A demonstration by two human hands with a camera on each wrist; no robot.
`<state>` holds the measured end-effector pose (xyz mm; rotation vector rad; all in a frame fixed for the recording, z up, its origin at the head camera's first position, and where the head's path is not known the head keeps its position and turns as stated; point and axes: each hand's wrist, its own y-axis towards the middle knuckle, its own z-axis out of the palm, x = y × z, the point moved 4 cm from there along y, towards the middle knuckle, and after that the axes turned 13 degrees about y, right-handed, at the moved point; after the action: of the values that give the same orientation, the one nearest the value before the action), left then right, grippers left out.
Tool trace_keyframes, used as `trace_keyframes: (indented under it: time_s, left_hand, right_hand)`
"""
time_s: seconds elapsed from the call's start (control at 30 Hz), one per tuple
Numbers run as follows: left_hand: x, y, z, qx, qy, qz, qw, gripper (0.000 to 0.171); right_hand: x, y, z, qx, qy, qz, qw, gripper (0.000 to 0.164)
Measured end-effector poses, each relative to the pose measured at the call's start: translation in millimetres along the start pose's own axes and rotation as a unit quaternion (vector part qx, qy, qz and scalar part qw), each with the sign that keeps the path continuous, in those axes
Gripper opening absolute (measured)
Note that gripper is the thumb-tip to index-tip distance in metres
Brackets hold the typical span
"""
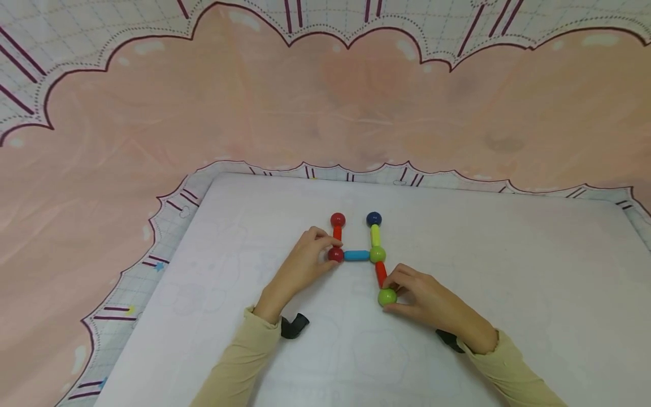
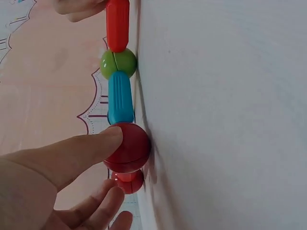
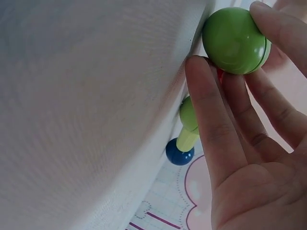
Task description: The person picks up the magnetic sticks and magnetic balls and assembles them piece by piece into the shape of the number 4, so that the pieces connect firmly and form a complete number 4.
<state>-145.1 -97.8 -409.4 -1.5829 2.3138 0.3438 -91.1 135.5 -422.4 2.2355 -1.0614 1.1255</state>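
Observation:
A chain of toy balls and rods lies on the white table. At its left corner is a dark red ball [image 1: 335, 254], pinched by my left hand [image 1: 303, 259]; the thumb presses on it in the left wrist view. A red rod [image 1: 337, 232] leads from it to a second red ball [image 1: 338, 220]. Toward the right, a blue rod [image 1: 357, 255] joins a green ball [image 1: 377, 254], from which a yellow rod [image 1: 375, 236] reaches a dark blue ball [image 1: 373, 219]. Another red rod [image 1: 381, 274] slants down to the near green ball [image 1: 387, 297], which my right hand [image 1: 419, 295] grips between thumb and fingers.
The white tabletop [image 1: 244, 215] spreads around the chain, edged by a patterned cloth border. Beyond it lies a peach-coloured cloth [image 1: 325, 113] with scalloped edges. Black straps [image 1: 295, 326] show at both wrists, by the beige sleeves [image 1: 239, 356].

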Motion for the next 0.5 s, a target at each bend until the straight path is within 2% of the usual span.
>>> trace_keyframes:
  time_s: [0.07, 0.2, 0.5]
  left_hand:
    - [2.0, 0.1, 2.0, 0.009, -0.013, -0.009, 0.9998, 0.035]
    - [3.0, 1.2, 5.6, 0.021, -0.030, -0.007, 0.9993, 0.036]
    - [0.4, 2.5, 9.3, 0.022, -0.045, 0.005, 0.9987, 0.035]
  right_hand:
    - [-0.2, 0.3, 0.2, 0.002, 0.001, 0.002, 1.000, 0.028]
    - [-0.7, 0.8, 0.5, 0.003, 0.001, 0.005, 1.000, 0.028]
    - [0.4, -0.1, 0.1, 0.003, 0.003, 0.004, 1.000, 0.028]
